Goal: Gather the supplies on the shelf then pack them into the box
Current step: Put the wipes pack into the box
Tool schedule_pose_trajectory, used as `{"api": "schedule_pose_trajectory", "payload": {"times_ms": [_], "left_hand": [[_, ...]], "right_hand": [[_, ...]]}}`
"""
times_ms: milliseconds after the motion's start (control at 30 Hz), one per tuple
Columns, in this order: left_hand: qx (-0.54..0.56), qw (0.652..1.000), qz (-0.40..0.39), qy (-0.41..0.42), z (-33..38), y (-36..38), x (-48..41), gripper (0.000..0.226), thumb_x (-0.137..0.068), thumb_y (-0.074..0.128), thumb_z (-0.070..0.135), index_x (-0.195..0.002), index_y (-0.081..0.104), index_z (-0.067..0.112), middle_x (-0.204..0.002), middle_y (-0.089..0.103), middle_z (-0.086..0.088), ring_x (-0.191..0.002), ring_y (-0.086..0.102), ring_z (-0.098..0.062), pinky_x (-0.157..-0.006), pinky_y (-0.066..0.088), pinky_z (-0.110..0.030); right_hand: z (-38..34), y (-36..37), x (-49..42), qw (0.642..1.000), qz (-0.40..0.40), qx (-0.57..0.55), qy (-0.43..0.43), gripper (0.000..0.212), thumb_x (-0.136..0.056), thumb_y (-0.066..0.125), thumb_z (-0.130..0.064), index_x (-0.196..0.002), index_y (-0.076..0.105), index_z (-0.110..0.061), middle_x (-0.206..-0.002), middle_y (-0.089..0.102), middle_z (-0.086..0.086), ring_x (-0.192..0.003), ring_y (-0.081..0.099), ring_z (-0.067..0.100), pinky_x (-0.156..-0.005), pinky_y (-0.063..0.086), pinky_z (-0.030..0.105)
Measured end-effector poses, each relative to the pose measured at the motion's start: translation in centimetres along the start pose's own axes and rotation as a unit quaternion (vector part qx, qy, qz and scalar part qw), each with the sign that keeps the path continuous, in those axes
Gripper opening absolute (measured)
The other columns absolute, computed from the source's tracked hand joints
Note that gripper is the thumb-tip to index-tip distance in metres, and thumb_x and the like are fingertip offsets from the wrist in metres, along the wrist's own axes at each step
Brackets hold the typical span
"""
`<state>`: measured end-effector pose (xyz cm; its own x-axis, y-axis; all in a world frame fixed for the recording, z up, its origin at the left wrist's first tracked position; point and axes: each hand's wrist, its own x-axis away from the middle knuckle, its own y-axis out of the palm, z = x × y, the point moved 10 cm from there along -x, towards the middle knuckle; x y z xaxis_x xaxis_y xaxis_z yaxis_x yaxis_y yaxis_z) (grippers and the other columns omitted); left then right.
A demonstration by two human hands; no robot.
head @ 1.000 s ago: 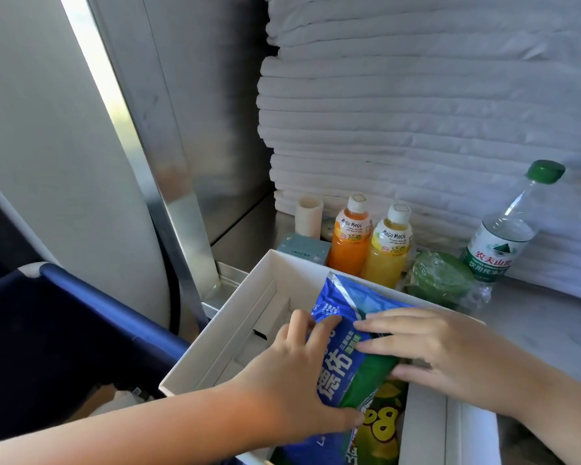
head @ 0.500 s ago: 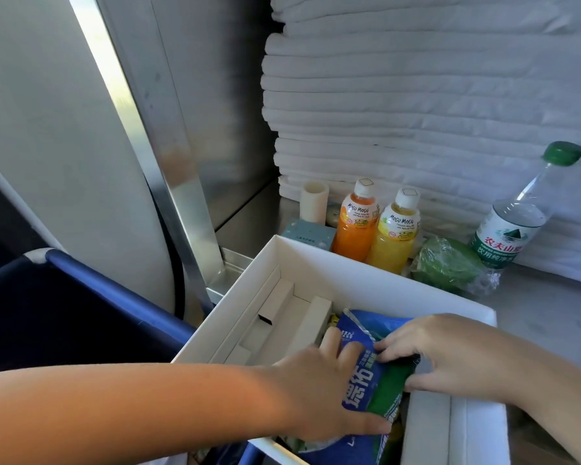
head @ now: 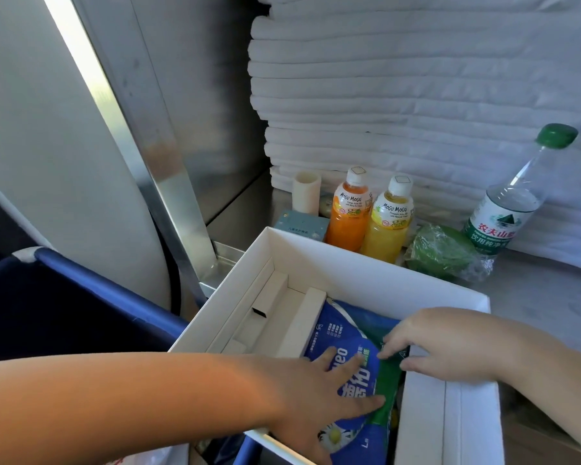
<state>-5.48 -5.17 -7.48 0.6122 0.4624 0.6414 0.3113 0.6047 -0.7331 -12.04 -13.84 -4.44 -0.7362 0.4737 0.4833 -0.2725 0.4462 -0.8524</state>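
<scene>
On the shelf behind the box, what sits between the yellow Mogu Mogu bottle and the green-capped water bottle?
A green item wrapped in clear plastic lies between the yellow juice bottle and the water bottle, seen in the head view.

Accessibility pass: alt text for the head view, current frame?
Two hands press a blue packet into an open white box: the left hand lies flat on it, the right hand touches its green edge. Behind the box are an orange juice bottle, a yellow juice bottle, a wrapped green item and a water bottle, against stacked towels.
</scene>
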Motion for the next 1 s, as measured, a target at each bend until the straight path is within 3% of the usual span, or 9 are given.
{"api": "schedule_pose_trajectory", "payload": {"times_ms": [100,233,467,567,667,733,867,1000], "left_hand": [[-0.036,0.998,0.002,0.044,0.8,-0.4,-0.1,0.076,-0.094,0.047,0.046,-0.147,-0.007,0.040,-0.152,-0.031,0.001,-0.140,-0.021,-0.031,-0.113,0.012,-0.058],[-0.023,0.998,-0.041,0.042,1.1,0.2,-0.4,0.071,-0.096,0.043,0.045,-0.147,-0.006,0.043,-0.150,-0.034,0.004,-0.139,-0.025,-0.031,-0.106,0.029,-0.059],[-0.061,0.993,-0.077,0.059,2.0,0.7,-0.7,0.063,-0.098,0.040,0.039,-0.147,0.001,0.043,-0.152,-0.031,0.001,-0.139,-0.022,-0.036,-0.101,0.034,-0.061],[-0.065,0.996,0.005,0.056,0.6,-2.3,-1.0,0.055,-0.097,0.043,0.040,-0.147,0.019,0.038,-0.158,-0.002,-0.001,-0.143,0.003,-0.031,-0.107,0.029,-0.054],[-0.041,0.990,0.129,-0.032,-3.1,-5.9,-1.7,0.070,-0.090,0.055,0.044,-0.148,0.022,0.023,-0.154,0.019,-0.006,-0.139,0.021,-0.023,-0.110,0.027,-0.039],[-0.065,0.989,0.107,-0.079,-5.1,-5.5,-2.6,0.087,-0.087,0.057,0.052,-0.150,0.010,0.016,-0.157,0.008,-0.010,-0.143,0.011,-0.024,-0.114,0.019,-0.039],[-0.076,0.992,0.042,-0.087,-6.1,-2.9,-4.0,0.106,-0.082,0.047,0.070,-0.148,-0.013,0.013,-0.155,-0.018,-0.013,-0.143,-0.014,-0.027,-0.112,-0.004,-0.036],[-0.066,0.993,0.029,-0.090,-6.3,-1.9,-4.4,0.115,-0.077,0.047,0.076,-0.146,-0.019,0.014,-0.153,-0.026,-0.010,-0.140,-0.022,-0.025,-0.107,-0.013,-0.034]], "right_hand": [[0.0,0.2,0.0,1.000,-0.021,0.002,0.010,0.033,-0.096,0.046,-0.033,-0.126,0.053,-0.044,-0.135,0.049,-0.022,-0.120,0.047,-0.001,-0.102,0.038,0.026],[0.0,0.7,-0.1,0.999,-0.052,0.006,0.013,0.034,-0.097,0.045,-0.032,-0.128,0.053,-0.041,-0.139,0.046,-0.021,-0.123,0.044,0.001,-0.103,0.036,0.023],[-0.4,1.4,-0.1,0.995,-0.094,0.028,0.012,0.031,-0.096,0.046,-0.034,-0.124,0.058,-0.038,-0.139,0.046,-0.019,-0.122,0.046,0.003,-0.098,0.036,0.021],[-0.2,0.9,-0.1,0.995,-0.090,0.014,0.027,0.031,-0.094,0.049,-0.038,-0.123,0.057,-0.035,-0.133,0.049,-0.016,-0.118,0.048,0.007,-0.098,0.040,0.026],[0.4,0.4,-0.2,0.994,-0.082,0.030,0.063,0.041,-0.090,0.053,-0.044,-0.128,0.047,-0.029,-0.123,0.053,-0.006,-0.108,0.053,0.014,-0.091,0.047,0.035],[0.4,0.8,-0.4,0.991,-0.103,0.033,0.073,0.050,-0.090,0.053,-0.045,-0.135,0.040,-0.028,-0.128,0.052,-0.005,-0.112,0.053,0.016,-0.093,0.046,0.036],[0.4,2.0,-0.5,0.982,-0.152,0.093,0.065,0.065,-0.093,0.048,-0.043,-0.149,0.020,-0.026,-0.148,0.034,0.003,-0.127,0.041,0.022,-0.102,0.039,0.038],[0.5,2.9,-0.6,0.972,-0.185,0.131,0.067,0.072,-0.093,0.048,-0.047,-0.151,0.012,-0.024,-0.150,0.028,0.008,-0.128,0.040,0.026,-0.103,0.039,0.038]]}}
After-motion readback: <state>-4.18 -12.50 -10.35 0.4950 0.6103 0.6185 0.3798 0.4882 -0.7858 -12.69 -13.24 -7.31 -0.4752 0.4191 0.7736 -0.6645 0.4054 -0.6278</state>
